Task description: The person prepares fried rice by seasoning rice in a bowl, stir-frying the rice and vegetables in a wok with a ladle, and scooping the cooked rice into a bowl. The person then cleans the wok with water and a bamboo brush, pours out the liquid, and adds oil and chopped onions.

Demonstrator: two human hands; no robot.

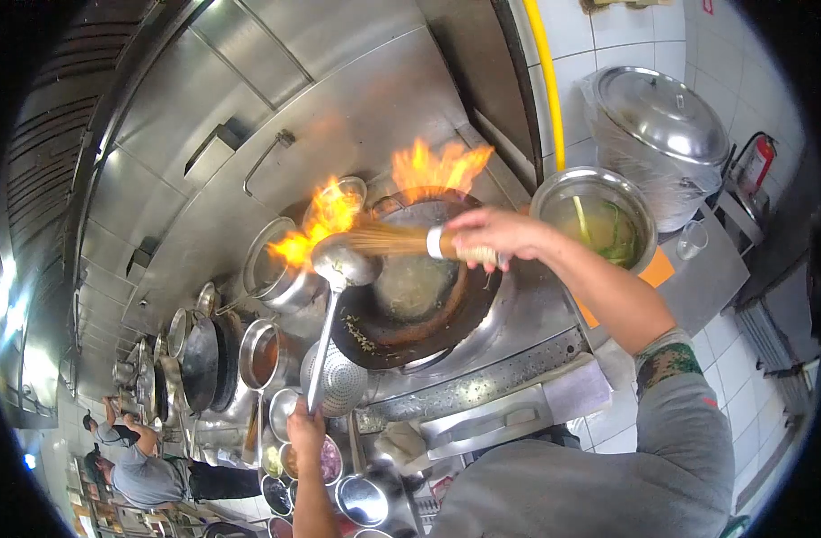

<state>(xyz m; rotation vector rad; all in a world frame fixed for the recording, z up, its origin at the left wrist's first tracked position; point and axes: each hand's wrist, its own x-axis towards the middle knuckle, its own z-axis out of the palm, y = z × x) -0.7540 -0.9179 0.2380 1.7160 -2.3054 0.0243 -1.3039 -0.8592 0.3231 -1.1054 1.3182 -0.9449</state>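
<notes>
Head view: by the left side of the wok (383, 345), gripping a ladle (343, 266) far down its long handle with the left hand (305, 430); over the wok, gripping a brush (401, 240) by its back end with the right hand (500, 235), likely to dodge the fire's (442, 170) heat.

The right hand (495, 238) was above the right rim of the wok (469, 309), with its fingers bent into a closed grip. The bare right forearm (599, 278) extended from the right side of the wok, and the elbow appeared only a little bent. The left hand (305, 429) was on the near left side of the wok, apart from the rim, also gripping. The left forearm (313, 493) lay near the wok's left, too, and because it was partly cut off, its elbow could not be seen. The left fingers were perhaps fully curled, but their small size made this uncertain.
</notes>
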